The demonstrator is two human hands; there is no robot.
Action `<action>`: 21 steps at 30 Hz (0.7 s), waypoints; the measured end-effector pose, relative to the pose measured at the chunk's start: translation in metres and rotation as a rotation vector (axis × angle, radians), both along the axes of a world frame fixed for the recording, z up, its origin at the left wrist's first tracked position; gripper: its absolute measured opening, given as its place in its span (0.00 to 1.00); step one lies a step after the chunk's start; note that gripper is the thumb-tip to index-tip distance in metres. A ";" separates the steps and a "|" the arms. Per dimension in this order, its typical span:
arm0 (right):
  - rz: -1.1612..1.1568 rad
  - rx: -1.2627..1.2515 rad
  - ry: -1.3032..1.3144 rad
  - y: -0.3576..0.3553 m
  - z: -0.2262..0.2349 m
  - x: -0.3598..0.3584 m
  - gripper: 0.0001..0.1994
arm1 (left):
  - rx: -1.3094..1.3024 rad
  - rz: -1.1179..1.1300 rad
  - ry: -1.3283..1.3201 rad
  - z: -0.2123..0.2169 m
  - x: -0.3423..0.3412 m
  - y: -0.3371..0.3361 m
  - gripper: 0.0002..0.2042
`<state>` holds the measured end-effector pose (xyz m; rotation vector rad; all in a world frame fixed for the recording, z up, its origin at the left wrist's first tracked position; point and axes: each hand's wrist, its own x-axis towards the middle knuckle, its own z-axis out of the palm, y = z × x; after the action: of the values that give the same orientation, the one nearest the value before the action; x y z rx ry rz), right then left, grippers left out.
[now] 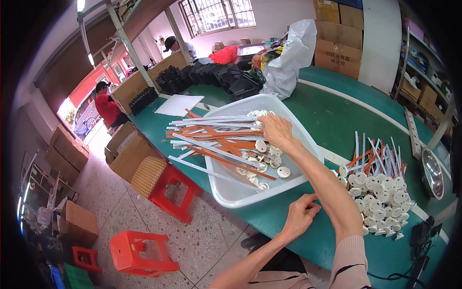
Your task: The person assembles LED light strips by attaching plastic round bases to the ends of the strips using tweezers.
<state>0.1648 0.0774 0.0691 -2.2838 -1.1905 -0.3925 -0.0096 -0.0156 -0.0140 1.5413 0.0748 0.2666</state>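
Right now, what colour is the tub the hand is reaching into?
White. The tub shows best in the head view, with the right hand inside it.

Right arm outstretched, right hand (275, 129) palm-down; left hand (301, 214) nearer, fingers (312, 207) curled.

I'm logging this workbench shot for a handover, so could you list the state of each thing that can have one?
White tub: open, partly filled with strips and discs.
Right hand: reaching into the tub, fingers on the parts.
Left hand: on the green table, fingers curled.
Assembled pile: heaped loosely on the table.
White plastic bag: open, slumped.
Red stools: upright, unoccupied.
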 end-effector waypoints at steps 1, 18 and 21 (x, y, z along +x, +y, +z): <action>-0.006 -0.041 -0.033 0.004 -0.003 0.002 0.13 | 0.015 -0.004 -0.010 -0.003 0.001 0.000 0.17; -0.010 -0.115 -0.035 -0.021 -0.025 0.001 0.06 | 0.101 -0.022 0.000 0.005 -0.001 -0.003 0.16; -0.045 -0.078 0.005 -0.037 -0.004 -0.005 0.05 | 0.066 0.018 -0.034 -0.002 0.001 -0.004 0.16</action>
<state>0.1599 0.0401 0.0654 -2.3807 -1.1730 -0.3631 -0.0091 -0.0198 -0.0157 1.6018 0.0534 0.3116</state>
